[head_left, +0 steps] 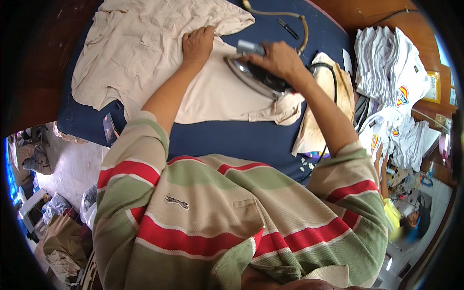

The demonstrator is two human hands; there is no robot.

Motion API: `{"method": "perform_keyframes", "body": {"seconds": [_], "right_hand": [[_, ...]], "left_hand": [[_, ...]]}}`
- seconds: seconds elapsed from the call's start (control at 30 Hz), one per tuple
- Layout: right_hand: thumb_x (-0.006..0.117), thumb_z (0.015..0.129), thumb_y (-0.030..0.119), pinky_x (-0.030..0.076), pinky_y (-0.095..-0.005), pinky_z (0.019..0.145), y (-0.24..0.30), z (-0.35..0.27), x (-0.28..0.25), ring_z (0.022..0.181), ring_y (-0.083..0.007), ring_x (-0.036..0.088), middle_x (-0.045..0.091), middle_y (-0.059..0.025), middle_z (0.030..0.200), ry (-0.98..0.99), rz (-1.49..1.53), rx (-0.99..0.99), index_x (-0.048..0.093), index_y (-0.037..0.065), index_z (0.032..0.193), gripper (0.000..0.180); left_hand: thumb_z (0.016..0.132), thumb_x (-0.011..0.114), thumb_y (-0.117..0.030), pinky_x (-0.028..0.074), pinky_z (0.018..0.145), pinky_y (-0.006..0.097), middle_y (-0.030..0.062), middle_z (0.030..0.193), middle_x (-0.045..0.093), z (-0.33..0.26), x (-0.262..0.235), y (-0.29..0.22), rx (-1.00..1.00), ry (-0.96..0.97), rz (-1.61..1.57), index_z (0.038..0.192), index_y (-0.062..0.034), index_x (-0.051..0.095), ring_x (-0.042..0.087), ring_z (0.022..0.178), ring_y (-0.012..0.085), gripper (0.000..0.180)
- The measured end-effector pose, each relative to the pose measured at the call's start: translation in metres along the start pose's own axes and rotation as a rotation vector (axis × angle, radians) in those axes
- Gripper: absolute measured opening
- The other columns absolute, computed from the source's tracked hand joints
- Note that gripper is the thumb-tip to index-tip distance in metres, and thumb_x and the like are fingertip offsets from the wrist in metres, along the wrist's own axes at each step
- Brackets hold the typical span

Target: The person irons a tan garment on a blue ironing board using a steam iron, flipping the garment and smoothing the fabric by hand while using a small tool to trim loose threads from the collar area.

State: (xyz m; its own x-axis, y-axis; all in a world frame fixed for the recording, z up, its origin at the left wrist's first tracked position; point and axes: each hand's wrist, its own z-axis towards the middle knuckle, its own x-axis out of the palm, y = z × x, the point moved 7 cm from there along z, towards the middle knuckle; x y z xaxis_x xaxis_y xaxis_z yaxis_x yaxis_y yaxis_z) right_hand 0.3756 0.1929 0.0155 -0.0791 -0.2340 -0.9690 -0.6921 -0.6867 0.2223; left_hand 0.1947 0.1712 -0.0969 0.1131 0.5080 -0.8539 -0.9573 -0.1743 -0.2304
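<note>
Iron [258,77] tip toward upper left.

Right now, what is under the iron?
The iron, held by the right hand, rests on a beige shirt spread over the dark blue padded table. The left hand presses the shirt flat nearby. The iron's soleplate and the fabric directly beneath are hidden.

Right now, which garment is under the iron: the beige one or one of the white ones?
The beige garment spread on the dark blue pad. The right hand presses the iron on it while the left hand holds it flat. The white shirts lie stacked aside, right.
</note>
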Motion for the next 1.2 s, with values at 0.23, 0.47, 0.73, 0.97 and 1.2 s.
{"method": "perform_keyframes", "body": {"seconds": [0.23, 0.47, 0.73, 0.97, 1.2], "right_hand": [[0.054, 0.079, 0.057, 0.049, -0.0433, 0.066, -0.001, 0.029, 0.007, 0.069, -0.0392, 0.061, 0.062, -0.0228, 0.073, 0.074, 0.007, -0.21, 0.063, -0.002, 0.092, 0.061], [0.057, 0.075, 0.056, 0.049, -0.0433, 0.064, 0.084, -0.03, 0.031, 0.071, -0.0341, 0.063, 0.063, -0.0164, 0.07, 0.289, -0.055, -0.462, 0.064, 0.005, 0.086, 0.053], [0.059, 0.075, 0.051, 0.049, -0.0434, 0.061, 0.174, -0.025, 0.048, 0.065, -0.0348, 0.062, 0.062, -0.0165, 0.066, 0.338, -0.041, -0.689, 0.062, 0.006, 0.084, 0.046], [0.063, 0.071, 0.048, 0.05, -0.0411, 0.063, 0.118, -0.029, 0.04, 0.069, -0.0343, 0.062, 0.064, -0.0141, 0.076, 0.36, -0.083, -0.655, 0.065, 0.009, 0.094, 0.045], [0.067, 0.07, 0.048, 0.05, -0.0422, 0.065, 0.11, -0.069, 0.034, 0.072, -0.0344, 0.062, 0.064, -0.0156, 0.074, 0.493, -0.047, -0.741, 0.063, 0.007, 0.092, 0.048]], "left_hand": [[0.086, 0.056, -0.028, 0.04, 0.086, 0.042, 0.0065, 0.106, 0.062, -0.004, -0.009, 0.022, -0.031, 0.212, -0.338, 0.118, -0.0147, 0.052, 0.059, 0.1, 0.0234, 0.035], [0.083, 0.058, -0.02, 0.037, 0.085, 0.037, 0.0066, 0.1, 0.062, -0.113, -0.136, 0.051, -0.003, 0.148, -0.272, 0.115, -0.011, 0.056, 0.058, 0.094, 0.0223, 0.033], [0.079, 0.061, -0.015, 0.043, 0.071, 0.034, 0.0041, 0.086, 0.063, -0.211, -0.183, 0.061, -0.417, -0.041, -0.173, 0.092, -0.0109, 0.06, 0.06, 0.079, 0.0234, 0.014], [0.086, 0.059, -0.027, 0.044, 0.068, 0.024, 0.0069, 0.096, 0.066, -0.264, -0.137, 0.055, -1.3, 0.449, -1.172, 0.11, -0.0063, 0.058, 0.063, 0.081, 0.012, 0.032], [0.083, 0.057, -0.02, 0.037, 0.076, 0.024, -0.0005, 0.1, 0.059, -0.251, -0.126, 0.039, -1.199, 0.088, -1.428, 0.098, -0.0117, 0.051, 0.055, 0.092, 0.0093, 0.018]]}}
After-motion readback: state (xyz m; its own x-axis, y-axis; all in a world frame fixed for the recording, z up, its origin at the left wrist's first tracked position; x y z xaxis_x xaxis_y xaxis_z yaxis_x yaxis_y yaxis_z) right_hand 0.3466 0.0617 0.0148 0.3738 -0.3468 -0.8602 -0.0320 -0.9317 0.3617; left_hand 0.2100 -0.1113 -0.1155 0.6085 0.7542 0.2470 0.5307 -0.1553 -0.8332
